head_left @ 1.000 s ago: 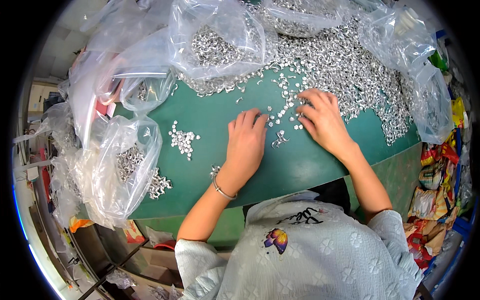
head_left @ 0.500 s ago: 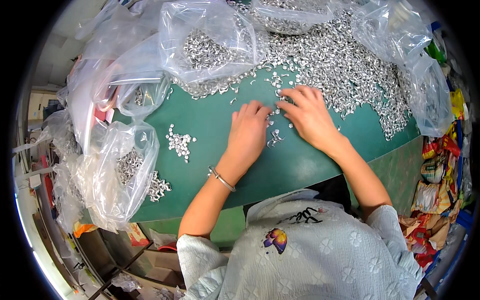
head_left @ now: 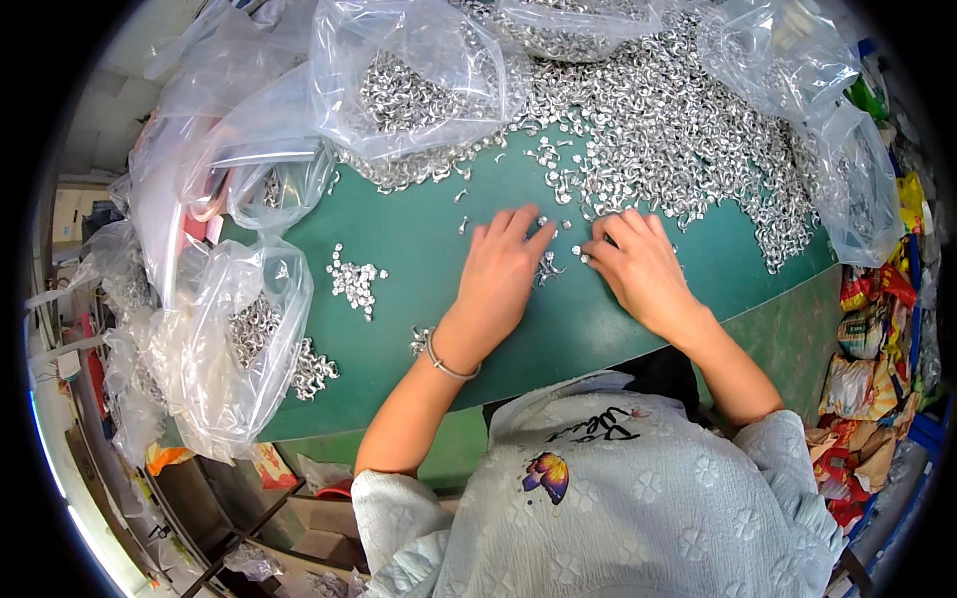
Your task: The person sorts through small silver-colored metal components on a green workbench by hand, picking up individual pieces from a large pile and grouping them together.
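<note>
From the head view, the left hand (head_left: 501, 274) and right hand (head_left: 638, 267) lie flat and open, fingers spread, on the green table (head_left: 419, 249), gripping nothing. A few small silver metal parts (head_left: 549, 267) sit between them, just below the big heap of parts (head_left: 678, 130). Clear plastic bags (head_left: 229, 349) lie left of that heap.

Worktop (head_left: 419, 249): dark green, plain.
Parts (head_left: 688, 130): shiny silver.
Bags (head_left: 399, 70): clear.
Top (head_left: 638, 508): pale grey, flower texture, purple-orange butterfly.
Bracelet (head_left: 449, 367): silver.
</note>
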Action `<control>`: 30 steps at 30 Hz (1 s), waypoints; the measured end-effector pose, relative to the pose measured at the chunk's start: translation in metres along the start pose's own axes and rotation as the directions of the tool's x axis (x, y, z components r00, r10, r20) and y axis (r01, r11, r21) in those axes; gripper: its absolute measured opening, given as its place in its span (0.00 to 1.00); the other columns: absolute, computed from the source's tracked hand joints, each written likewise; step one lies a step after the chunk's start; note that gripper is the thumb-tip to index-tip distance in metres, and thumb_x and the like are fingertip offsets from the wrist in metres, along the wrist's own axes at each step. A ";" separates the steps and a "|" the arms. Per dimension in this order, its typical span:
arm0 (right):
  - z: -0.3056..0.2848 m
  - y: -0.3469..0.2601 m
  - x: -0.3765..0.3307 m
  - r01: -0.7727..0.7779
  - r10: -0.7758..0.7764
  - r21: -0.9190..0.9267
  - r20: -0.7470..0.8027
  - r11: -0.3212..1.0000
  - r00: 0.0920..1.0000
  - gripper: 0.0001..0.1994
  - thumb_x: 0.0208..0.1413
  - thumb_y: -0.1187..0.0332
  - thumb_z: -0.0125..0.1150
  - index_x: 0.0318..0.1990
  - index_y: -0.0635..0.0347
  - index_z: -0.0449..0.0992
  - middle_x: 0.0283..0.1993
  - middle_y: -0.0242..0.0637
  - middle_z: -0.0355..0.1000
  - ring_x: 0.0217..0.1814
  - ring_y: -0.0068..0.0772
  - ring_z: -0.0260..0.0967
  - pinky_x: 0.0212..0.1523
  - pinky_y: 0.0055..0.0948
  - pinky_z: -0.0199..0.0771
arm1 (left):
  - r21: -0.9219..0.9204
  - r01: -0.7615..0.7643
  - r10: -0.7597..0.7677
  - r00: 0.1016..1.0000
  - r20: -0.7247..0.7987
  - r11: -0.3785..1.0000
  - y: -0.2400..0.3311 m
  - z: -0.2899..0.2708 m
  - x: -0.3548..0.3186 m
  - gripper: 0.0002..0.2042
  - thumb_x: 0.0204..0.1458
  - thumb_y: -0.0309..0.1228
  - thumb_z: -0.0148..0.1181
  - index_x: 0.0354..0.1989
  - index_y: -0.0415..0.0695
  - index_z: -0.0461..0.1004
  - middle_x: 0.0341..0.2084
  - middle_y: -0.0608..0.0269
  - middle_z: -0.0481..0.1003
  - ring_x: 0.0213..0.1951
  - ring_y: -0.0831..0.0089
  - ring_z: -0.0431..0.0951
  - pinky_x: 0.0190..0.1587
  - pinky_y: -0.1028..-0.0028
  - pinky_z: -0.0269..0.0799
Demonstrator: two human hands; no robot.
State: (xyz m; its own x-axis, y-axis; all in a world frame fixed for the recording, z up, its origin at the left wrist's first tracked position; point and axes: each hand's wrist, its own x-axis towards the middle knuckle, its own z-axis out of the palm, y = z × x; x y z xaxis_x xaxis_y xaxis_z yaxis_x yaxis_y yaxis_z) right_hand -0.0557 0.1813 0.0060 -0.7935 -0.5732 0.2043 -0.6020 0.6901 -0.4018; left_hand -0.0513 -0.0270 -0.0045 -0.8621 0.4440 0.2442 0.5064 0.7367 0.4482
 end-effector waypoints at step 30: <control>0.012 -0.012 0.022 0.163 -0.172 0.246 0.017 0.955 0.985 0.21 0.48 0.81 0.52 0.53 0.66 0.70 0.60 0.42 0.65 0.67 0.44 0.58 0.63 0.41 0.60 | -0.009 0.277 -0.270 0.931 -0.247 0.961 0.018 0.005 -0.040 0.11 0.48 0.20 0.59 0.40 0.37 0.71 0.42 0.54 0.69 0.43 0.56 0.69 0.46 0.65 0.65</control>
State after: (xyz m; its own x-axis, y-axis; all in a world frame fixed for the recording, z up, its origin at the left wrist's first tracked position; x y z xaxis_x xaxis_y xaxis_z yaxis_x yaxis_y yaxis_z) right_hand -0.0648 0.1556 0.0046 -0.6762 -0.6911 0.2553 -0.6824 0.4570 -0.5705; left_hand -0.0077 -0.0291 -0.0103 -0.9438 0.0882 0.3184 0.2480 0.8260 0.5063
